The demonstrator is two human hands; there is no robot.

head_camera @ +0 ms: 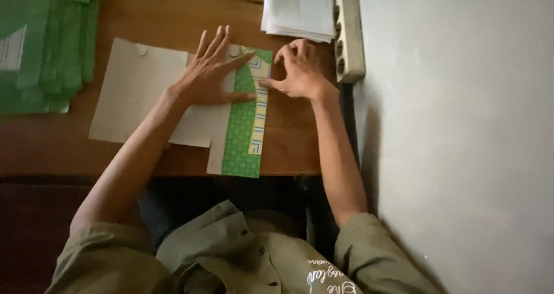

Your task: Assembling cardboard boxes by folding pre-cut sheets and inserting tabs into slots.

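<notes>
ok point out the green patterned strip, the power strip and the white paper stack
green patterned strip (241,138): head view, on its lower green half, below the hands
power strip (348,37): head view, on the middle of its pale casing
white paper stack (299,8): head view, on the top sheet's centre

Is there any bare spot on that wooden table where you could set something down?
Bare table lies between the green stack and white paper pile, and right of the green strip. It's crowded where left hand and right hand press it.

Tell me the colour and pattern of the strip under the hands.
Green strip with small circles, plus a yellow-and-blue band; head view.
</notes>
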